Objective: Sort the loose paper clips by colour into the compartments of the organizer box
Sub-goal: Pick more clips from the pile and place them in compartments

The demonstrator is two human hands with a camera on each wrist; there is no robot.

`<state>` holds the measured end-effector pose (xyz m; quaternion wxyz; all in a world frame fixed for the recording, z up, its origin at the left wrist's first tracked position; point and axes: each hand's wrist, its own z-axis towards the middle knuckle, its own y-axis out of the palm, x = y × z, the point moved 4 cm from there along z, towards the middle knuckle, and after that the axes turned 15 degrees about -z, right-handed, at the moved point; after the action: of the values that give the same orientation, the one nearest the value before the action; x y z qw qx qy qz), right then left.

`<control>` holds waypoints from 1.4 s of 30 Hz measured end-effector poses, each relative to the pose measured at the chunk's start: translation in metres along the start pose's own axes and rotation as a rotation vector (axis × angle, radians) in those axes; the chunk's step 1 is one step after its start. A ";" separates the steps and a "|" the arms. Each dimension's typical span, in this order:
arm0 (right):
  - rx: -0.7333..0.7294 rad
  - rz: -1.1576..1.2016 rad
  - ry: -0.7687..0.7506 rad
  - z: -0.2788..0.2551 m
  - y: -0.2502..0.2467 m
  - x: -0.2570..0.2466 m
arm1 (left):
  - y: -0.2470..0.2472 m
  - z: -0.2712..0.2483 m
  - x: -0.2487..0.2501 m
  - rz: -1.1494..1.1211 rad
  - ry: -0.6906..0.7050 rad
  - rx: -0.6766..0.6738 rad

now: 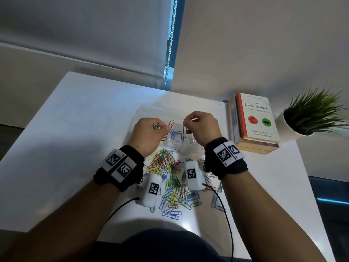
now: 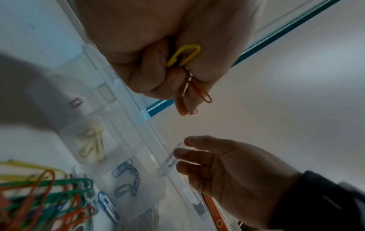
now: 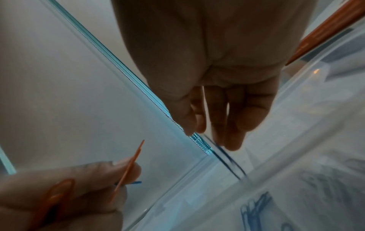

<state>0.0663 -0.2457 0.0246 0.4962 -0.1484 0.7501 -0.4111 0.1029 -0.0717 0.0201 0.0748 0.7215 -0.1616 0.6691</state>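
Here, we go from our hands outward.
Left hand: our left hand (image 1: 149,133) is curled round several clips; an orange clip (image 1: 169,126) juts from the thumb pinch toward 1 o'clock, and the left wrist view shows a yellow clip (image 2: 184,54) tucked in the same fist.
Right hand: our right hand (image 1: 201,127) pinches a single pale clip (image 1: 184,131) between thumb and forefinger; its long axis hangs upright, free end down.
Organizer box: the clear organizer box (image 1: 140,112) lies directly beneath both hands, at 12 o'clock from the loose pile.
Compartments: blue clips (image 1: 176,134) lie in the cell between the hands; the left wrist view shows yellow ones (image 2: 92,143) in the next cell.
Key relation: the hanging clip sits just above the blue cell, so we judge the right hand nearer to a drop; which cell suits its colour we cannot tell.
Loose pile: mixed clips (image 1: 170,178) lie at 6 o'clock of the box, between our wrists, on the white table (image 1: 66,148).
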 end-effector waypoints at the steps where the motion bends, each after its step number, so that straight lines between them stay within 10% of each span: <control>1: 0.019 -0.034 -0.004 0.000 -0.003 0.000 | 0.000 0.000 0.000 0.000 -0.001 -0.005; 13: -0.191 0.261 -0.080 -0.060 0.014 0.009 | 0.017 -0.022 -0.015 0.118 0.003 -0.281; 25: -0.020 0.070 -0.081 -0.019 0.048 -0.052 | -0.071 -0.016 -0.026 -0.366 -0.201 0.057; 36: 0.009 -0.055 -0.142 -0.030 0.060 -0.096 | -0.085 -0.023 -0.023 -0.758 -0.434 -0.014; 42: -0.212 0.026 -0.314 -0.084 0.050 -0.105 | -0.064 -0.026 -0.018 -0.811 -0.469 -0.042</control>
<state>0.0513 -0.1092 0.0661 0.5939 -0.2526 0.7045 -0.2952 0.0984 -0.0008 0.0118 0.3062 0.8565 0.1073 0.4013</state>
